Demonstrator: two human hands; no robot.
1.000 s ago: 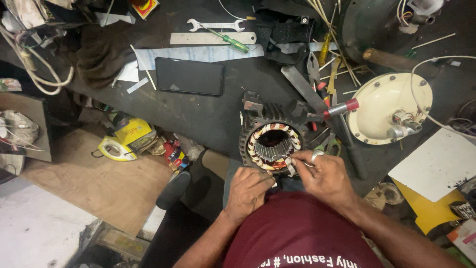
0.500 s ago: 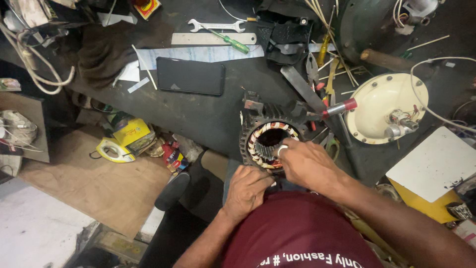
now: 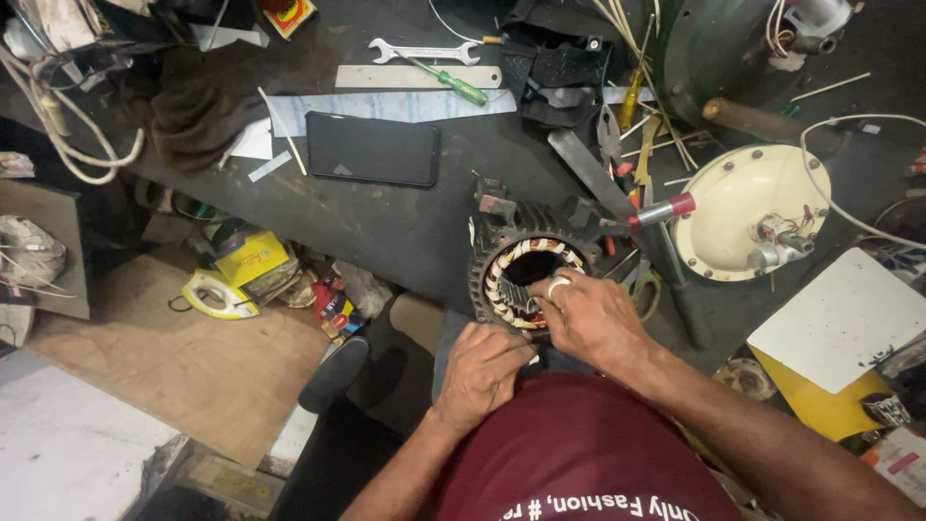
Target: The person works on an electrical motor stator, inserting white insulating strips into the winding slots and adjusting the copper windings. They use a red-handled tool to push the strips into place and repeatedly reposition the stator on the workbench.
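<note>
Left hand (image 3: 485, 369), fingers curled together, grips the near rim of the stator (image 3: 526, 280); the right hand (image 3: 588, 318), a ring on one finger, lies over the stator's right side with fingertips pressed into the bore. Whether the right hand pinches anything there cannot be told. The stator is a dark, ribbed metal ring lined with copper coils and pale insulation strips, and stands at the near edge of the table (image 3: 405, 232), partly overhanging toward the person's lap. Compared with one second ago, the right hand has moved up from the stator's near rim onto its bore; the left hand keeps its place. Right of the stator lie a red-capped tool (image 3: 661, 210) and a cream, dish-shaped end cover (image 3: 743, 207). Left of the stator the dark, dusty tabletop lies open up to a flat black phone (image 3: 372, 149). Beyond it lie a steel ruler (image 3: 386, 76), a green-handled screwdriver (image 3: 453, 87) and a spanner (image 3: 424, 51). Below the table's left edge a tape roll (image 3: 214, 294) rests on brown board.
</note>
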